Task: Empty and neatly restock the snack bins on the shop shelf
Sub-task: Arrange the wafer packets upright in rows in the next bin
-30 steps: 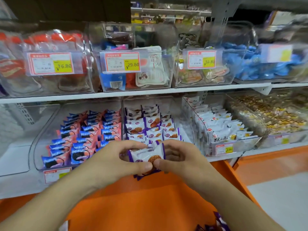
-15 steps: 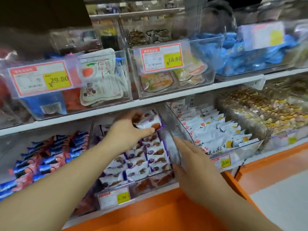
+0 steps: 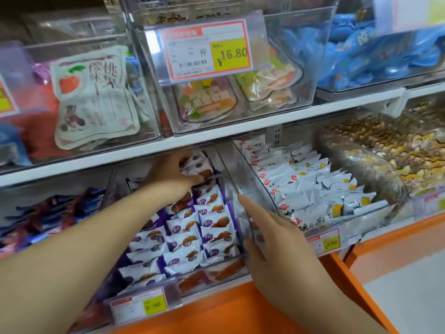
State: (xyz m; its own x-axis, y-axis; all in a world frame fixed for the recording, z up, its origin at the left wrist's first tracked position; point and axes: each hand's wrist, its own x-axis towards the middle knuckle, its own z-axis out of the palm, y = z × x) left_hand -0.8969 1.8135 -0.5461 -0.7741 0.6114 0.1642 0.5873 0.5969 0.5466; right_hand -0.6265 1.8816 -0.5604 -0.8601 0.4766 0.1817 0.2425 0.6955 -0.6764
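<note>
A clear plastic bin [image 3: 231, 186] on the lower shelf holds neat rows of white and purple waffle-snack packets [image 3: 192, 237]. My left hand [image 3: 168, 174] reaches deep into the back of this bin and grips a small stack of the same packets [image 3: 198, 165] just under the upper shelf. My right hand [image 3: 267, 227] lies with straight fingers against the bin's right wall near the front, its index finger pointing up along the rim.
To the left stands a bin of blue and red wafer packets [image 3: 48, 218], to the right a bin of white packets [image 3: 310, 189] and one of mixed nuts [image 3: 397, 150]. Upper-shelf bins with price tags [image 3: 207, 49] overhang. An orange ledge [image 3: 216, 314] runs below.
My left hand has carried the packets from in front of me into the back of the bin. My right hand let go of them and moved to the bin's right wall. The view has come closer.
</note>
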